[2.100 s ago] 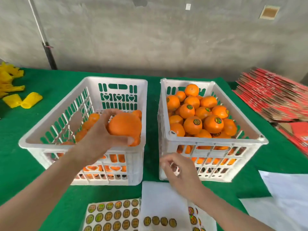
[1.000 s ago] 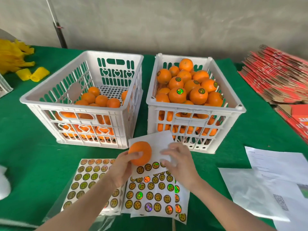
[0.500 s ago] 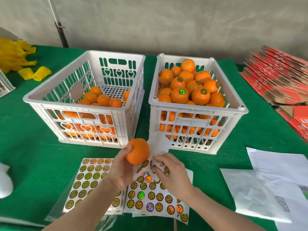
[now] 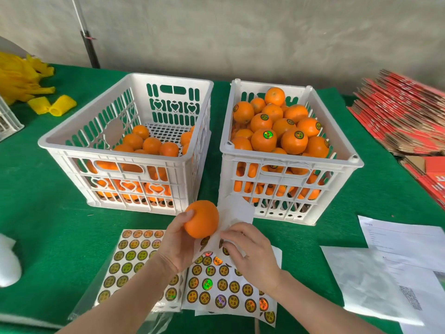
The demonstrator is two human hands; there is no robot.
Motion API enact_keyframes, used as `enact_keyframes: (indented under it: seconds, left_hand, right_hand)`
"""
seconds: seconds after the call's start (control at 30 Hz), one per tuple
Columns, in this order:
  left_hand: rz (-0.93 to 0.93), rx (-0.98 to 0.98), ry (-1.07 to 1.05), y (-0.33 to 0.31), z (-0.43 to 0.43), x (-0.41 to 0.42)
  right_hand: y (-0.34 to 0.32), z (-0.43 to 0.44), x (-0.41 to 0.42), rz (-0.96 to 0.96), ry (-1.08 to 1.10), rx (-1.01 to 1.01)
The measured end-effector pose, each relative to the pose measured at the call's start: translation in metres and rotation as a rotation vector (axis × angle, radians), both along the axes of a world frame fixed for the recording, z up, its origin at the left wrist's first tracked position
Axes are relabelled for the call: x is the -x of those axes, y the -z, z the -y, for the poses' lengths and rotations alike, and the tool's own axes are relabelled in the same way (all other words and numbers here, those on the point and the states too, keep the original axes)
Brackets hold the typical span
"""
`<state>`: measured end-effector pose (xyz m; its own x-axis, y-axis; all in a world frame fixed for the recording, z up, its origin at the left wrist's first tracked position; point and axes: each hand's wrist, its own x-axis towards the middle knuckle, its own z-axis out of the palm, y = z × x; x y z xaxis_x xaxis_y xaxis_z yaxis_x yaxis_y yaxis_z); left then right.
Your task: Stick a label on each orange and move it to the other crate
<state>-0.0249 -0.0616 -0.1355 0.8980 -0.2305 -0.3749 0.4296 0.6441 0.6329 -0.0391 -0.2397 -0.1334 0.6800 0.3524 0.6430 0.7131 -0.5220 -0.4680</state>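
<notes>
The fingertips of the right hand (image 4: 250,251) are hidden beneath its own knuckles. Its fingers are curled down onto the turned-up edge of a white paper sheet of round gold-and-black labels (image 4: 224,292), and whether a label or the paper is pinched between them cannot be told. The print on the labels is too small to be read. Both forearms are cut off by the lower edge. A rounded white object (image 4: 7,261) and the corner of a further white crate (image 4: 7,119) are cut off at the left. The lower oranges in both crates are seen only through the slats, so no full count can be made.

One smooth round orange (image 4: 202,219) is held above the bench, in front of the gap between the crates, clamped by the thumb and curled fingers of the left hand (image 4: 177,244). Two white slatted plastic crates are set side by side. The left crate (image 4: 108,152) is partly filled, and the right crate (image 4: 289,160) is heaped, with round labels seen on several of its top oranges. Two label sheets are counted, the second sheet (image 4: 130,259) lying partly under the left wrist. Two yellow foam net sleeves (image 4: 51,106) lie near a yellow heap (image 4: 16,78).

The bench (image 4: 48,213) is covered in green felt. White printed papers (image 4: 404,242) are spread at the right, with stacked red flattened cartons (image 4: 404,112) beyond them. A rough grey wall (image 4: 240,32) and a thin pole (image 4: 90,49) are seen behind.
</notes>
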Motion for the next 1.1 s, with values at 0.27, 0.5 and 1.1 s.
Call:
enact_keyframes:
  seconds: [0.27, 0.5, 1.1]
  left_hand:
    - [-0.018, -0.077, 0.043, 0.0, -0.006, -0.005]
    - [-0.022, -0.336, 0.288, -0.003, -0.029, -0.009]
    - [0.167, -0.215, 0.131, -0.036, -0.02, -0.004]
  right_hand:
    - [0.0, 0.003, -0.001, -0.001, -0.04, 0.012]
    - [0.002, 0.01, 0.001, -0.418, 0.093, -0.135]
    - [-0.067, -0.024, -0.026, -0.987, -0.042, -0.631]
